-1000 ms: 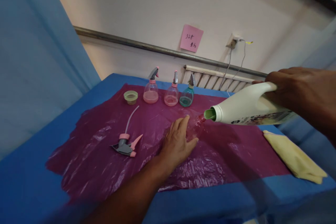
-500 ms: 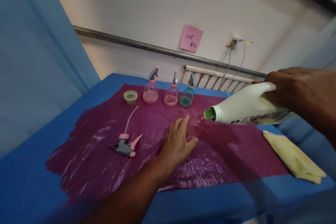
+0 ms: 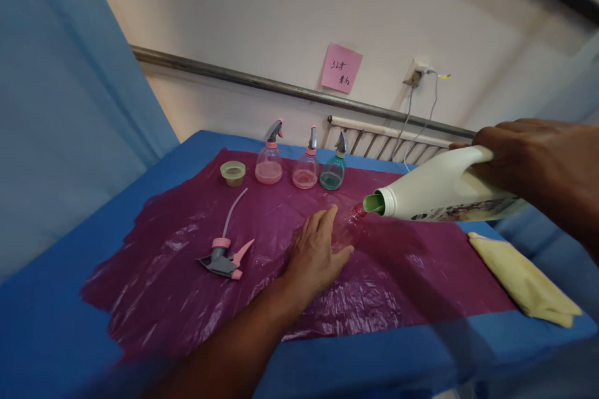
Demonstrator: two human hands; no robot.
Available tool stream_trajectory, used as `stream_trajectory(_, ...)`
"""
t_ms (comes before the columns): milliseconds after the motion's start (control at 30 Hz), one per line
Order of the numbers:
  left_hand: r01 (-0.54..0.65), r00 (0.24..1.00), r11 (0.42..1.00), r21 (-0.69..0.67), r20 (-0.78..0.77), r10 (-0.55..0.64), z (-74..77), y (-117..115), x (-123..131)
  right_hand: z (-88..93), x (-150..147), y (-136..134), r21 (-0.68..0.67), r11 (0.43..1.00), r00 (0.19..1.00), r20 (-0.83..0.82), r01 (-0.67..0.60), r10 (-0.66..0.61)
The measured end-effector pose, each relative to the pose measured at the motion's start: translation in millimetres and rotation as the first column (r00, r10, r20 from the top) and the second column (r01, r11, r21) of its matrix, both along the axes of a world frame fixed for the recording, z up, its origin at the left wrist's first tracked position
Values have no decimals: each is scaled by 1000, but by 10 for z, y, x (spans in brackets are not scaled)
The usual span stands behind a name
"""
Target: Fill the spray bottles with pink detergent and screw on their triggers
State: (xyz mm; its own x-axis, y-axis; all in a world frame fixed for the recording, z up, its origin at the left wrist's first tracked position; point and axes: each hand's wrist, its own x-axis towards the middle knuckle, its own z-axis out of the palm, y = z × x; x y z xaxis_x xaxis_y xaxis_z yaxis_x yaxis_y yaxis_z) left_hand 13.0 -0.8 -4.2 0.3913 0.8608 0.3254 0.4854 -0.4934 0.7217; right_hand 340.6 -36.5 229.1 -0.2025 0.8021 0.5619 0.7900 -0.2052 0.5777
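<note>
Nearest me, the table (image 3: pixel 355 361) is wearing a smooth blue cloth, and over it a crinkled, glossy purple plastic sheet (image 3: pixel 159 280) is spreading with ragged edges. A folded, soft yellow cloth (image 3: pixel 524 277) is lying across the sheet's right edge. The left hand (image 3: pixel 314 252) is curving half-open, fingers and thumb apart, around a clear, round-bodied plastic bottle (image 3: pixel 345 230) on the sheet, keeping hold of it. To its left, a grey-and-pink plastic spray head (image 3: pixel 219 262) is lying on its side, its thin tube bending away. The right hand (image 3: pixel 519 156) is closing around the moulded handle of a cream plastic jug (image 3: pixel 430 187), holding it tipped nearly level. The jug's green-lined mouth is sitting at the bottle's reddish neck; whether they are touching I can't tell.

Farther back, a pale-green translucent bowl (image 3: pixel 233 171) is standing beside two pear-shaped, clear spray bottles (image 3: pixel 268 168) holding pink liquid and a teal, see-through spray bottle (image 3: pixel 332 173). Behind them a dull metal rail (image 3: pixel 224 75) is running along the plain wall, where a square pink paper note (image 3: pixel 341 67) is hanging.
</note>
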Motion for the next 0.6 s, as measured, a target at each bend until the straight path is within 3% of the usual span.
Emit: stream_trajectory(600, 1, 1000, 1000, 6, -1, -1, 0, 2, 0, -2, 11, 8, 3, 1000, 1000, 1, 3, -3)
